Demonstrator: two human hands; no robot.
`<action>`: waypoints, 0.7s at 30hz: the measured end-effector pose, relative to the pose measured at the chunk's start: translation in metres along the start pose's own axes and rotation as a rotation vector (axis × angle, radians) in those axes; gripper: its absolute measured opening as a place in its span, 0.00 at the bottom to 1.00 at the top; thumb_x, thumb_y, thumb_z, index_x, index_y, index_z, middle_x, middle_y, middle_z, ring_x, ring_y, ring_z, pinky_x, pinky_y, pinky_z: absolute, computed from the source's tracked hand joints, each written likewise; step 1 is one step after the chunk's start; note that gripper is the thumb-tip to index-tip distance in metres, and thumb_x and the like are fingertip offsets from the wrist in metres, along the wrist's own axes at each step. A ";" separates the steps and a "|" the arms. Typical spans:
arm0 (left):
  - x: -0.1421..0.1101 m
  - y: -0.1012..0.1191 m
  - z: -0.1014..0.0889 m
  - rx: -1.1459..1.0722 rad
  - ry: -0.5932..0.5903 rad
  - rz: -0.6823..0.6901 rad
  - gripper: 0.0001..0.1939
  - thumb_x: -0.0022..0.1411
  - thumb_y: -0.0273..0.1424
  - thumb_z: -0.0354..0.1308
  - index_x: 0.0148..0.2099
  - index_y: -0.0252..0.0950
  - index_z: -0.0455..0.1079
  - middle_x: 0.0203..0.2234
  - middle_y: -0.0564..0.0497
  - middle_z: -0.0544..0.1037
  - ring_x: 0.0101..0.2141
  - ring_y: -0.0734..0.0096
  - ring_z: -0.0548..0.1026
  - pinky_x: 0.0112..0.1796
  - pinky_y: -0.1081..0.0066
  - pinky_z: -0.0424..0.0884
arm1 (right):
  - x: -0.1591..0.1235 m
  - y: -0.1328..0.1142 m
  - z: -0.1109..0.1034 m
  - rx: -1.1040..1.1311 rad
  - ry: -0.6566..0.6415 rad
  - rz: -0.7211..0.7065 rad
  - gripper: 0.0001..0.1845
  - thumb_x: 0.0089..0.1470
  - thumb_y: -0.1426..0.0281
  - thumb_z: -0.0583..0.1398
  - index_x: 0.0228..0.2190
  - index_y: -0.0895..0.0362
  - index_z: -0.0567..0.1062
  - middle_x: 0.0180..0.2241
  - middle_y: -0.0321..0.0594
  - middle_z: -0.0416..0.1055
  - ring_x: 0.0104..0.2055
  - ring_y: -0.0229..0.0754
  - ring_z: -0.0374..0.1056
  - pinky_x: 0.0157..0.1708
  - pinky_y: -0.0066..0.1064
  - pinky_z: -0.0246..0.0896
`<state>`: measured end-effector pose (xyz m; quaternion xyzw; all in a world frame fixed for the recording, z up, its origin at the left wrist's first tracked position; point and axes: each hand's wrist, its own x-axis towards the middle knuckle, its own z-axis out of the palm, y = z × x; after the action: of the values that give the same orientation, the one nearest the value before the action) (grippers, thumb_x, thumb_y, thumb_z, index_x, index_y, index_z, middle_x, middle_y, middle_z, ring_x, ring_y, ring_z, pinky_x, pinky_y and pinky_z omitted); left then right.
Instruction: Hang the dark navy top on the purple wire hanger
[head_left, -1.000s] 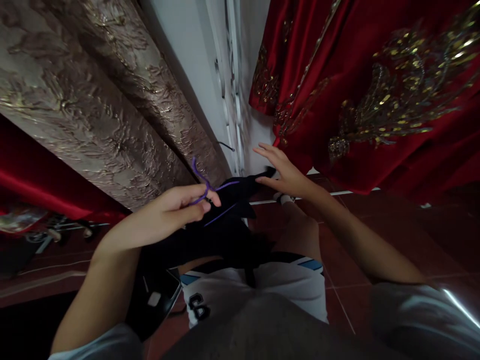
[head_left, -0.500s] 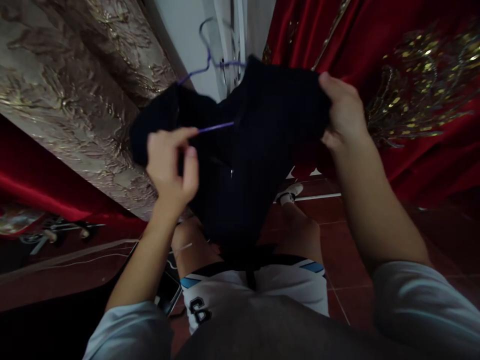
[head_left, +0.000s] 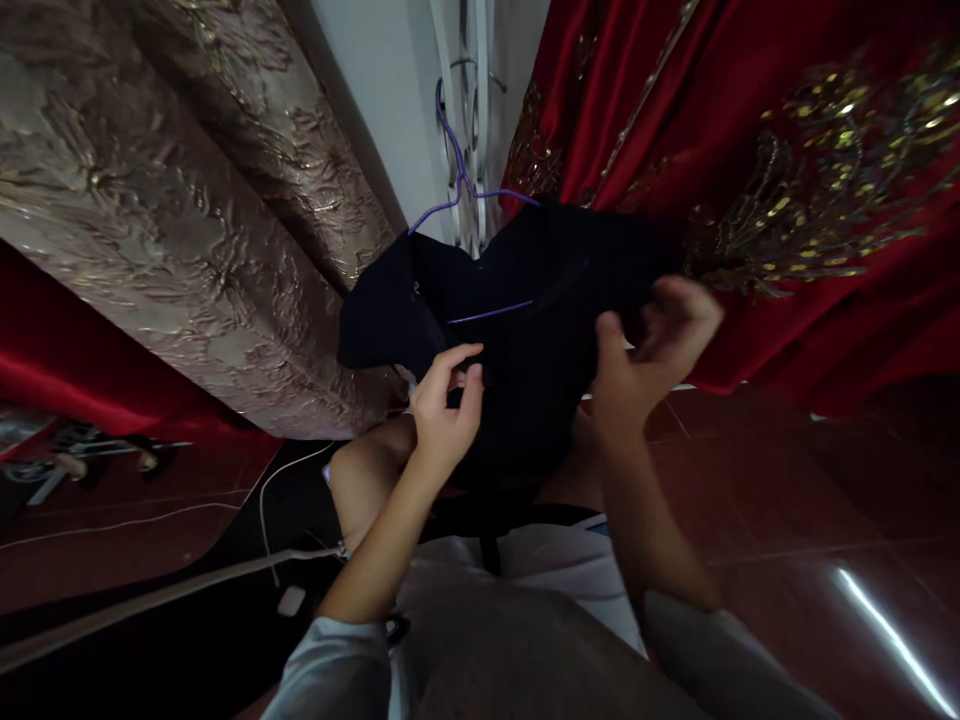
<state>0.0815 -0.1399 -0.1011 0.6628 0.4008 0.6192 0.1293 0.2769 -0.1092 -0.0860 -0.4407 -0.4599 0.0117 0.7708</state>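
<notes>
A dark navy garment [head_left: 517, 400] with a collar hangs on a purple wire hanger [head_left: 461, 185] in front of me. The hanger's lower bar shows through the open neck. My left hand [head_left: 446, 410] is at the front of the garment below the neck, thumb and forefinger nearly together on its dark cloth. How much fabric sits between those fingertips is hard to make out. My right hand [head_left: 649, 360] is beside the garment's right side, slightly blurred, with the thumb and fingers apart and nothing visible between them.
White metal bars [head_left: 480, 120] stand behind the hanger. A beige textured curtain [head_left: 210, 240] hangs at left, and red cloth with gold sequins [head_left: 810, 200] at right. A white cable [head_left: 262, 500] and a small white block [head_left: 291, 600] lie at lower left. The floor [head_left: 787, 500] is reddish tile.
The garment and hanger have moved right and lower, with the hook now close to the white bars. My right hand has let go of the garment's shoulder; my left hand has shifted right and down.
</notes>
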 end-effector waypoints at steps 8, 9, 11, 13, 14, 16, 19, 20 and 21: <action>-0.024 0.029 0.026 -0.273 0.209 -0.262 0.06 0.71 0.31 0.60 0.47 0.38 0.75 0.27 0.55 0.69 0.24 0.79 0.67 0.27 0.79 0.68 | -0.126 -0.004 0.019 0.230 -0.413 0.850 0.16 0.55 0.58 0.62 0.28 0.56 0.65 0.24 0.31 0.60 0.27 0.34 0.57 0.28 0.27 0.55; -0.026 0.028 0.025 -0.305 0.207 -0.296 0.06 0.70 0.31 0.60 0.47 0.38 0.75 0.26 0.55 0.69 0.24 0.79 0.68 0.26 0.79 0.68 | -0.128 -0.004 0.016 0.255 -0.472 0.913 0.18 0.57 0.55 0.60 0.27 0.56 0.66 0.23 0.31 0.60 0.26 0.34 0.57 0.27 0.27 0.55; -0.032 0.028 0.023 -0.358 0.196 -0.353 0.05 0.70 0.31 0.61 0.46 0.38 0.75 0.25 0.55 0.69 0.23 0.79 0.68 0.24 0.79 0.66 | -0.129 -0.005 0.010 0.327 -0.575 1.004 0.21 0.59 0.51 0.58 0.26 0.56 0.67 0.21 0.32 0.60 0.24 0.34 0.57 0.25 0.27 0.54; -0.038 0.030 0.022 -0.370 0.205 -0.380 0.04 0.70 0.31 0.61 0.44 0.37 0.76 0.26 0.54 0.71 0.22 0.80 0.68 0.22 0.80 0.65 | -0.127 -0.008 0.006 0.386 -0.592 1.008 0.21 0.60 0.52 0.58 0.26 0.56 0.69 0.21 0.32 0.61 0.23 0.34 0.58 0.24 0.27 0.54; -0.040 0.030 0.021 -0.363 0.213 -0.379 0.05 0.70 0.31 0.60 0.43 0.37 0.76 0.28 0.53 0.73 0.23 0.79 0.69 0.23 0.80 0.66 | -0.125 -0.009 0.005 0.397 -0.580 0.984 0.21 0.60 0.53 0.59 0.26 0.56 0.69 0.21 0.32 0.61 0.23 0.34 0.58 0.25 0.27 0.54; -0.046 0.028 0.020 -0.356 0.225 -0.360 0.05 0.70 0.30 0.60 0.45 0.37 0.77 0.33 0.50 0.76 0.28 0.77 0.73 0.28 0.78 0.70 | -0.122 -0.012 0.004 0.391 -0.570 0.940 0.19 0.59 0.56 0.60 0.25 0.57 0.70 0.21 0.32 0.62 0.23 0.33 0.57 0.25 0.26 0.52; -0.054 0.017 0.018 -0.446 0.241 -0.320 0.15 0.66 0.25 0.61 0.54 0.41 0.70 0.42 0.48 0.77 0.40 0.71 0.78 0.43 0.72 0.75 | -0.117 -0.016 0.003 0.377 -0.583 0.961 0.18 0.58 0.59 0.61 0.22 0.57 0.71 0.20 0.32 0.61 0.23 0.32 0.55 0.23 0.25 0.48; -0.057 0.011 0.017 -0.475 0.240 -0.324 0.21 0.63 0.23 0.61 0.56 0.43 0.66 0.45 0.49 0.77 0.43 0.71 0.79 0.46 0.71 0.75 | -0.117 -0.017 0.002 0.370 -0.595 0.974 0.19 0.58 0.60 0.61 0.21 0.58 0.71 0.19 0.32 0.61 0.22 0.32 0.54 0.23 0.26 0.46; -0.060 0.004 0.016 -0.488 0.223 -0.346 0.25 0.61 0.21 0.61 0.57 0.44 0.63 0.46 0.49 0.77 0.44 0.70 0.79 0.46 0.70 0.74 | -0.117 -0.018 0.001 0.361 -0.614 0.982 0.19 0.57 0.60 0.61 0.20 0.58 0.71 0.19 0.32 0.60 0.22 0.31 0.54 0.23 0.26 0.46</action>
<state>0.1032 -0.1793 -0.1445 0.4625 0.3590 0.7346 0.3430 0.2021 -0.1692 -0.1547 -0.4402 -0.3949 0.5705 0.5700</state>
